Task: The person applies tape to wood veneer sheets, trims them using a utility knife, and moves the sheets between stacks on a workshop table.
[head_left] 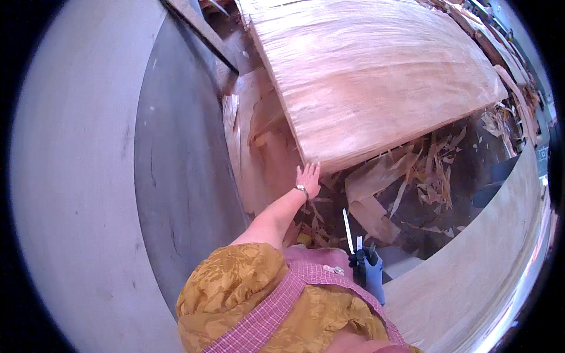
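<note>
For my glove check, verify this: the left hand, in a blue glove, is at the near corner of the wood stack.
Not gloved: the head view shows the left hand bare, at the near corner of the wood stack.

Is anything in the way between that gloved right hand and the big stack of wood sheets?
Nothing visible seems to block the right hand from the stack of wood sheets; torn wood scraps show between them, apparently lying lower down.
</note>
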`<state>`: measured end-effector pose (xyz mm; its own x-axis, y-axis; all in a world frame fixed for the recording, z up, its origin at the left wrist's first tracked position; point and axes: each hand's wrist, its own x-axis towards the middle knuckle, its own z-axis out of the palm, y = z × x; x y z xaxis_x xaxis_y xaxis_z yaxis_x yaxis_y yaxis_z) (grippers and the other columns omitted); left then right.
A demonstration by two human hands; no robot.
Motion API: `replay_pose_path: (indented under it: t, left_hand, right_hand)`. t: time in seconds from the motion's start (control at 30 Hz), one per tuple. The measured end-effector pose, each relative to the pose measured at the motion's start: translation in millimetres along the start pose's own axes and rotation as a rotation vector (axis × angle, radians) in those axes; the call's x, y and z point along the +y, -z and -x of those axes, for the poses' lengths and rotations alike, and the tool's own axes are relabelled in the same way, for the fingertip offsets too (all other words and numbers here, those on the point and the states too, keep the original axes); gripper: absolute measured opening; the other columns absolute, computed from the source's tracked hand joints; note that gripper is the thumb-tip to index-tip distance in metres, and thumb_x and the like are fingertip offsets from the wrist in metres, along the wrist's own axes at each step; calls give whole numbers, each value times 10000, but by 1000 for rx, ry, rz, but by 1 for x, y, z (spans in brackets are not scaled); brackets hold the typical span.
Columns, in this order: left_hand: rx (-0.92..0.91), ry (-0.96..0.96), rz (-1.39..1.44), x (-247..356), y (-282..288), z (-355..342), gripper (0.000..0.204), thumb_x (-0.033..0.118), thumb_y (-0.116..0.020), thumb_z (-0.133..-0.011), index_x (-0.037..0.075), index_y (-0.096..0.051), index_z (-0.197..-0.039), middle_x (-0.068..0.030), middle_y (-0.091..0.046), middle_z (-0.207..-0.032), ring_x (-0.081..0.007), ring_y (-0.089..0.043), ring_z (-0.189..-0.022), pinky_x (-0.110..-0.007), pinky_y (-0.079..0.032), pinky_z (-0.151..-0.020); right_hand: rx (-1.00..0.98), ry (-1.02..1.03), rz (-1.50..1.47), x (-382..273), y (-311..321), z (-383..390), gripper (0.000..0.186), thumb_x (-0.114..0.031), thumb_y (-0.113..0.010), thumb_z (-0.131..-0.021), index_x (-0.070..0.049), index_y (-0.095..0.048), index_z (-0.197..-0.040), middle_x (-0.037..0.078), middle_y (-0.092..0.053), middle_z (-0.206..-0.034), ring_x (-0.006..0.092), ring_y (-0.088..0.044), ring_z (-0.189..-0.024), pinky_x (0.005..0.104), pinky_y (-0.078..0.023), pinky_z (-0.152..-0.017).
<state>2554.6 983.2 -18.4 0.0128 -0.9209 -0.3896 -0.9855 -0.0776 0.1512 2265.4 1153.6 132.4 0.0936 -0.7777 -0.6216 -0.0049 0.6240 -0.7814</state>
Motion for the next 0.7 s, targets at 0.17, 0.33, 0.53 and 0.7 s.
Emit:
replay_pose_path:
  t: [0.17,0.33,0.53,0.7]
  left_hand:
    - [-56,-37,9,-10,-3,-21,796,323,-607,-813,70,-231,-1467,-157,-379,-1434,-320,-420,-1280,-538,-291,-1041]
    - [-147,-19,35,9,33,-51,530,314,-559,-813,78,-513,-1285,-136,-533,-1290,-306,-532,-1128,-467,-401,-930]
    - [-409,54,42,-16,7,-97,557,417,-528,-800,79,-570,-1240,-164,-590,-1227,-331,-492,-1210,-458,-399,-1015]
    - [-275,206,311,-36,55,-162,348,357,-532,-816,85,-697,-958,-183,-679,-960,-337,-655,-906,-428,-512,-826]
  right_hand:
    - [57,-39,-75,-21,17,-34,208,-249,-594,-930,-47,-612,-977,46,-654,-766,76,-556,-571,199,-378,-458]
    - [141,53,-52,-13,71,-94,200,-237,-632,-914,-41,-634,-948,34,-637,-739,105,-557,-667,259,-436,-599]
    - [254,109,-149,-74,102,-153,234,-265,-654,-900,-38,-645,-957,23,-631,-727,95,-539,-611,254,-420,-550]
    - [393,122,-91,-110,143,-182,280,-332,-624,-916,-57,-641,-960,23,-612,-674,88,-471,-467,235,-346,-428]
